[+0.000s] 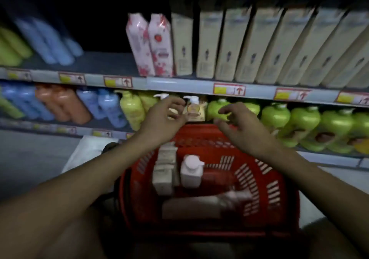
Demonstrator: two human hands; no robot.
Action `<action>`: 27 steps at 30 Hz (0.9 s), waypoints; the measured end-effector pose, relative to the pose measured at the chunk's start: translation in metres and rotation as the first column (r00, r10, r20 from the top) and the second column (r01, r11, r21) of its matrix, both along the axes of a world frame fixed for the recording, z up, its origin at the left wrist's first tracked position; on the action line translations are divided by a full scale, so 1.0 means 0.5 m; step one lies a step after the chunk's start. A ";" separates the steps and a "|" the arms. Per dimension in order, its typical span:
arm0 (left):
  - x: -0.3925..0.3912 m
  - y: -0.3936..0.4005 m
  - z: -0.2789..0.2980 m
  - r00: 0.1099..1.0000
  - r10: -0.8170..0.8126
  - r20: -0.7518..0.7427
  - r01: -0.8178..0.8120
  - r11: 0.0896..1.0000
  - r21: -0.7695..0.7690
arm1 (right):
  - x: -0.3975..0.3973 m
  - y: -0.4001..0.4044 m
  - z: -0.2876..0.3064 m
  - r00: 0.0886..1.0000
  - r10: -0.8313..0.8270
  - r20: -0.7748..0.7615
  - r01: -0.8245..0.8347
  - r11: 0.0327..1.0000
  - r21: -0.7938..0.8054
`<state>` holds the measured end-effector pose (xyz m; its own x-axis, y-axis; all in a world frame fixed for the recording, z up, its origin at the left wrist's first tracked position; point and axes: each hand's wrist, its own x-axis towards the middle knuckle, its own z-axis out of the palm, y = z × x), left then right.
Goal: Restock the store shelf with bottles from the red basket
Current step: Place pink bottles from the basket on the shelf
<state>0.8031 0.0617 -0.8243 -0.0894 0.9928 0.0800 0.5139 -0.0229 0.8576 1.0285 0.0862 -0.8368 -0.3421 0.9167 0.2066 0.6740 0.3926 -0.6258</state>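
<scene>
The red basket [267, 188] sits in front of me below the shelves. Inside it stand a white pump bottle [190, 171] and a pale boxed bottle [164, 170], and another white bottle [201, 206] lies on its side near the front. My left hand [162, 120] hovers over the basket's far rim with fingers spread and nothing in it, just in front of a cream pump bottle [193, 108] on the lower shelf [111, 133]. My right hand [239, 126] is also open and empty, in front of the green bottles [275, 116].
The lower shelf holds blue, orange, yellow and green bottles in a row. The shelf above carries pink cartons [149, 44], several beige boxes [259, 46] and blue tubes [50, 42], with a dark gap between tubes and cartons. Price tags line the shelf edges.
</scene>
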 end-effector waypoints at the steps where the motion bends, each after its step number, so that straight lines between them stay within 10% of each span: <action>1: -0.016 -0.010 -0.036 1.000 0.007 -0.024 -0.009 0.998 -0.061 | -0.002 -0.004 -0.041 0.995 0.045 0.093 -0.040 0.998 -0.052; 9: -0.010 -0.019 -0.161 0.995 -0.047 -0.084 0.015 0.936 -0.350 | -0.024 0.003 -0.260 0.860 0.371 0.351 -0.194 0.873 -0.448; 27: 0.032 -0.022 -0.244 0.890 -0.295 -0.349 0.100 0.871 -0.480 | -0.085 0.011 -0.357 0.903 0.330 0.277 -0.229 0.912 -0.339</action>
